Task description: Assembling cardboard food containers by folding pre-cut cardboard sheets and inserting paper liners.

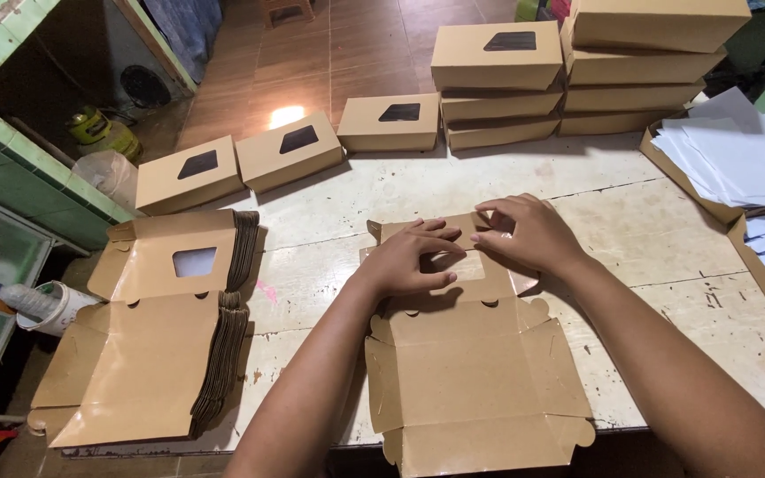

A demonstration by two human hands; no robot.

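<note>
A worn, pale counter [630, 221] fills most of the view. In the near middle of it lies an unfolded brown cardboard box blank [475, 372], flat, its flaps spread and its near edge hanging over the counter's near rim. To the left sits a thick stack of flat blanks [161, 354] with a window cut in the top one. At the far right rise piles of finished brown boxes [577, 75], and three more single window boxes [289, 150] stand in a row along the far edge to the left. At the right edge a shallow cardboard tray holds white paper sheets [737, 155]. The left hand [409, 261] presses flat on the far part of the blank beside its window opening, fingers stretched, grip open. The right hand [529, 235] rests just beside it on the far flap, fingertips pinching the flap's edge, grip lightly closed on the blank.
</note>
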